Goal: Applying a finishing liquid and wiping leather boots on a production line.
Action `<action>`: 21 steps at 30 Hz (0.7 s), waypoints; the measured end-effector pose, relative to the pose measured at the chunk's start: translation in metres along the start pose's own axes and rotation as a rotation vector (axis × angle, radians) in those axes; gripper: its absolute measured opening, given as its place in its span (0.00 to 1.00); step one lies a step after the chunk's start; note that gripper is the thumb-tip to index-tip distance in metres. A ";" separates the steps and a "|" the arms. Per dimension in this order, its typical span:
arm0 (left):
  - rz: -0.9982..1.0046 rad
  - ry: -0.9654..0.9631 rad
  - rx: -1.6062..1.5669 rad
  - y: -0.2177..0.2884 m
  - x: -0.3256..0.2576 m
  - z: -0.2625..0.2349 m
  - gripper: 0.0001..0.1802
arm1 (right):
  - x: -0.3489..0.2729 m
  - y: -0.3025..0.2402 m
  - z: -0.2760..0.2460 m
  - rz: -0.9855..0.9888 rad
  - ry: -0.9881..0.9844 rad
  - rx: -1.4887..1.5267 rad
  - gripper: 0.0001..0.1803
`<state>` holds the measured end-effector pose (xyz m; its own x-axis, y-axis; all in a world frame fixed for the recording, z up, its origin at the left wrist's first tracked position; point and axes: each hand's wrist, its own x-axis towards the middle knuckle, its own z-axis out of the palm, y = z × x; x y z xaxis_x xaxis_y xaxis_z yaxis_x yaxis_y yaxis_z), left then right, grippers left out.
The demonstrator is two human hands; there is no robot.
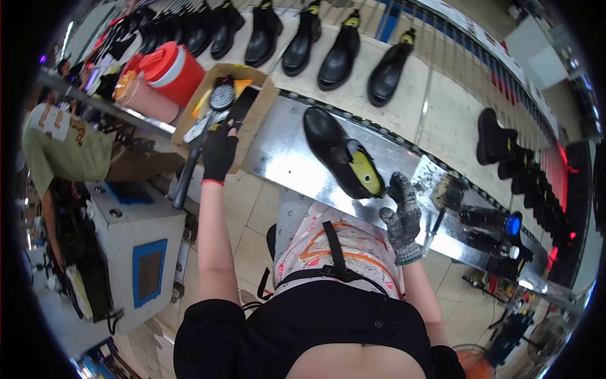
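The left hand [219, 153], in a black glove, reaches into the cardboard box [264, 104] at the end of the metal worktop [284, 158], its fingers curled around a dark-handled tool [189, 165] lying across the box rim. The right hand [402, 218], in a speckled knit glove, hovers with fingers loosely apart just beside the heel of the black boot [341, 155], which lies on its side on the worktop, not touching it.

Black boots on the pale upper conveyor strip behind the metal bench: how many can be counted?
At least 6 clear ones, and further left. More crowd the far left end, too bunched to count.
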<state>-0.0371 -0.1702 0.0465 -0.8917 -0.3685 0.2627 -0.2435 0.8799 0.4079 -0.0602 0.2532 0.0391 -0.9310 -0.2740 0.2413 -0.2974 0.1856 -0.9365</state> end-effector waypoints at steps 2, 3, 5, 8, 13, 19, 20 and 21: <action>0.124 0.112 -0.032 -0.031 0.000 0.013 0.16 | -0.018 0.000 -0.025 0.065 0.124 -0.047 0.36; 0.122 0.161 0.052 -0.025 0.004 0.013 0.15 | -0.029 0.006 -0.044 0.110 0.223 -0.169 0.33; 0.084 0.342 0.194 -0.005 0.007 0.012 0.16 | -0.058 0.030 -0.078 0.158 0.470 -0.517 0.31; 0.363 0.348 -0.101 0.062 0.018 0.003 0.21 | -0.099 0.113 -0.158 0.428 0.335 -0.973 0.34; 0.746 -0.324 -0.320 0.182 0.016 0.030 0.47 | -0.071 0.037 -0.104 0.691 0.258 -0.934 0.38; 0.522 -0.839 -0.402 0.187 0.041 0.058 0.35 | -0.083 0.064 -0.118 0.608 0.196 -0.969 0.22; 0.449 -0.791 -0.465 0.204 0.033 0.047 0.35 | -0.093 0.069 -0.125 0.586 0.191 -0.905 0.22; 0.365 -0.712 -0.503 0.206 0.022 0.046 0.35 | -0.086 0.049 -0.122 0.598 0.211 -0.899 0.22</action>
<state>-0.1243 0.0171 0.0960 -0.9440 0.3202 -0.0796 0.1414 0.6107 0.7791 -0.0200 0.4006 0.0035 -0.9681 0.2404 -0.0706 0.2478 0.8776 -0.4103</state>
